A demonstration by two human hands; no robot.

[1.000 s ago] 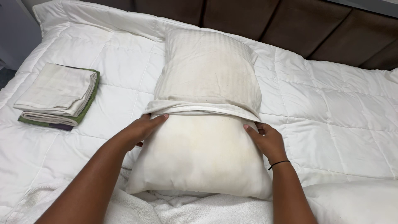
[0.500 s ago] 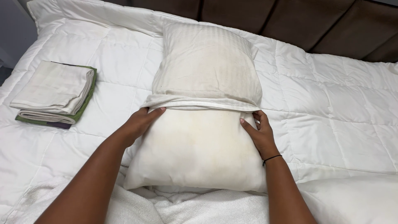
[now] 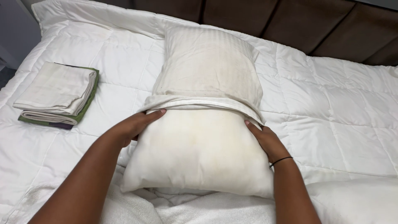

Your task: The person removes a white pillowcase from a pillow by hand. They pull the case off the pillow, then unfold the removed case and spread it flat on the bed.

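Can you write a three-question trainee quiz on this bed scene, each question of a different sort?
1. True or false: the striped pillowcase covers the whole pillow.
2. Multiple choice: where does the stack of folded linens lie? A) on the pillow B) on the quilt, on the left hand's side of the pillow C) against the headboard
3. Short answer: what do the left hand and right hand touch?

Key
1. False: only the far half is covered; the near half is bare.
2. B
3. Each rests on one side of the bare pillow, fingers at the pillowcase's open edge.
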